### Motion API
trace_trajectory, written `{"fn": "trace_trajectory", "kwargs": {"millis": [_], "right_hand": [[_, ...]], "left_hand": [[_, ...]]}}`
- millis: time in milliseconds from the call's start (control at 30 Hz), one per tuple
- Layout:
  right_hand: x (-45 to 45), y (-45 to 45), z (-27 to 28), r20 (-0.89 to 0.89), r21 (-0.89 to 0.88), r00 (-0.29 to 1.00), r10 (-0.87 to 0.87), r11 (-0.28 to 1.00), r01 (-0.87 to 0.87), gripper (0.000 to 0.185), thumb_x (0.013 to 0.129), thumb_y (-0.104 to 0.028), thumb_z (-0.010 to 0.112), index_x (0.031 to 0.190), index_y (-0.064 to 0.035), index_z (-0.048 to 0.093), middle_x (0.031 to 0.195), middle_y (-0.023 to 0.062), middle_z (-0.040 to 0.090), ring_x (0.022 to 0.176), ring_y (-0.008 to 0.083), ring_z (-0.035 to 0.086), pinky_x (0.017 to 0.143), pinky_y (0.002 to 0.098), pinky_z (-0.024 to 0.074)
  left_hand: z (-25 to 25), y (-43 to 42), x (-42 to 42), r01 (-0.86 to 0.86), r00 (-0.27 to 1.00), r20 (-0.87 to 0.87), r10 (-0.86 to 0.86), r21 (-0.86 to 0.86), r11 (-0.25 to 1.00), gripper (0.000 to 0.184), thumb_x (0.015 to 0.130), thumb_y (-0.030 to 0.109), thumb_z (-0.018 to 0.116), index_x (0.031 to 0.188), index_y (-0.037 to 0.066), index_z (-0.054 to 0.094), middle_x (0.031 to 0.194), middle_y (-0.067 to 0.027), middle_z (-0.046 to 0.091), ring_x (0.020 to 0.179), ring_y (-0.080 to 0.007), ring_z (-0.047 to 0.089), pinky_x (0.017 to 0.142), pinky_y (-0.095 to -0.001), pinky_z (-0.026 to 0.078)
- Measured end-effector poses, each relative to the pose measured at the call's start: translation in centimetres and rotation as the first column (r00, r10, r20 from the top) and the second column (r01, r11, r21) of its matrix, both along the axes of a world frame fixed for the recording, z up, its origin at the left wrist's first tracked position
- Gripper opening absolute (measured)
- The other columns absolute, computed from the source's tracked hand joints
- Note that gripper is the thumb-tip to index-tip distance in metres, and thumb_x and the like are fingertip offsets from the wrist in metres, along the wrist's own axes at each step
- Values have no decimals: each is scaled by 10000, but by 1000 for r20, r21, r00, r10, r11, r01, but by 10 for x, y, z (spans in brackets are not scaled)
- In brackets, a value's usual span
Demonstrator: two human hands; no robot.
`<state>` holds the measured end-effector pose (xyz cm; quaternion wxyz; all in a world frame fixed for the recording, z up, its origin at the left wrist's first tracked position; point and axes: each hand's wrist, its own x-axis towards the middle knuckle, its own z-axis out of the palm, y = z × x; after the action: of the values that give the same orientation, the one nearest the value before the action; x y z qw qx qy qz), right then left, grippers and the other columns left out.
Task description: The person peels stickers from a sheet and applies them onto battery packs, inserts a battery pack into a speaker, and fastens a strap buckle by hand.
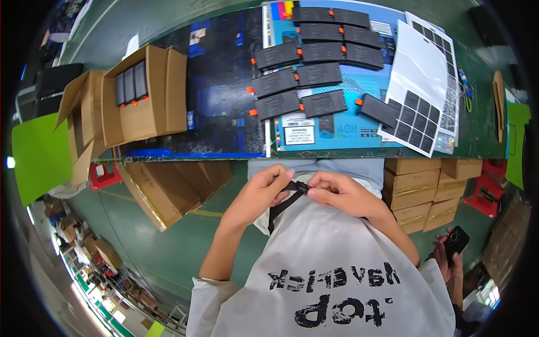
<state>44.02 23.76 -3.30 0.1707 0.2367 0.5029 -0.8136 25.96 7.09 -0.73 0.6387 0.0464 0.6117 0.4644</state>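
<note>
Above my lap, in front of the white shirt (337,247), my left hand (261,191) and my right hand (341,194) meet at a black strap with a small buckle (301,187). The fingers of my left hand are closed on the strap's left part. Thumb and fingers of my right hand pinch the buckle end. A loose length of black strap (281,210) hangs down from the hands toward the lower left. Part of the buckle is hidden by my fingers.
Rows of black rectangular packs (320,73) with orange tabs lie on the bench (224,84). Label sheets (418,73) lie at right. An open carton (160,106) at left holds more packs. Stacked cartons (415,185) stand below. At lower right, another person's hands hold a phone (456,241).
</note>
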Motion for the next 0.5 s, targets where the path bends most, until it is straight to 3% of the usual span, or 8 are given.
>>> {"fn": "trace_trajectory", "kwargs": {"millis": [67,100,300,467,500], "right_hand": [[-4,5,-5,-3,-136,1000,12,991,-12,167,1043,-168,711,1088,-51,603,835,-47,586,725,29,469,660,227,366],[-5,6,-9,-15,-129,1000,13,991,-15,161,1044,-165,706,1067,-65,582,823,-54,577,702,20,439,625,226,322],[-8,1,-8,-16,-117,1000,2,993,-4,185,1048,-162,698,1069,-73,536,777,-69,529,659,23,383,594,233,279],[2,15,-16,-13,-141,1000,-23,990,21,164,1055,-167,693,1112,-75,569,816,-66,588,681,17,408,590,232,294],[8,10,-28,-106,-130,989,-103,987,89,160,1060,-171,691,1118,-74,578,848,-60,613,719,17,456,608,239,346]], "left_hand": [[-1,-1,-3,92,995,-27,-93,-32,995,362,1107,299,609,816,111,502,663,90,412,597,-20,349,542,-236,268],[-6,-3,-2,70,997,-45,-70,-4,998,374,1088,301,648,799,123,491,667,89,418,589,-17,337,523,-235,246],[-15,-4,1,6,998,-57,-5,23,1000,382,1076,327,668,798,134,490,691,107,404,612,-8,344,541,-229,248],[-15,1,6,39,997,-67,-39,10,999,368,1082,312,658,802,132,500,701,100,401,620,-16,354,550,-232,274],[-15,2,10,54,995,-82,-52,30,998,364,1081,306,660,803,131,503,701,95,408,620,-20,359,551,-235,280]]}}
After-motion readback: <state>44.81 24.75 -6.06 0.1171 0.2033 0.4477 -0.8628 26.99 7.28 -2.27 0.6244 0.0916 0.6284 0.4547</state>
